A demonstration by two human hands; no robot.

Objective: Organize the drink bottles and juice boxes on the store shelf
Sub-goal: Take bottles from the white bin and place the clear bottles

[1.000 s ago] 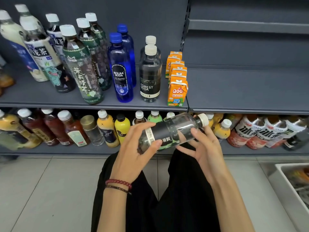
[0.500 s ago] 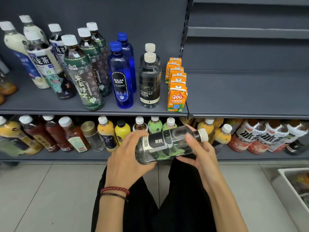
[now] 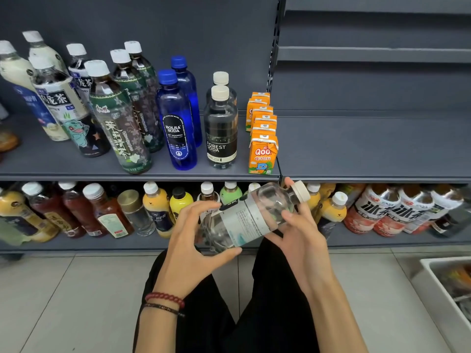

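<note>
Since half a second ago the bottle (image 3: 244, 220) has been rolled in the hands: its black front label has gone round out of sight and the pale back label with fine print now faces up, while it keeps the same slant, cap (image 3: 300, 191) up and to the right, held in front of the lower shelf (image 3: 382, 240). The upper shelf (image 3: 63, 164) carries, left to right, tea bottles (image 3: 119, 123), two blue bottles (image 3: 177, 128), two soda bottles (image 3: 221, 131) one behind the other, and a row of juice boxes (image 3: 262, 154) at its right end. The lower shelf holds a crowd of small bottles, some hidden behind the hands. A white bin (image 3: 438, 289) sits on the floor (image 3: 51, 301) at the right, its contents blurred. The left hand (image 3: 188, 248) holds the bottle's base, thumb beneath, fingers (image 3: 201, 208) spread and curved over the top; the right hand (image 3: 303, 238) grips the neck end, thumb on the shoulder, one finger behind the cap. Two bracelets (image 3: 165, 300) ring the left wrist
</note>
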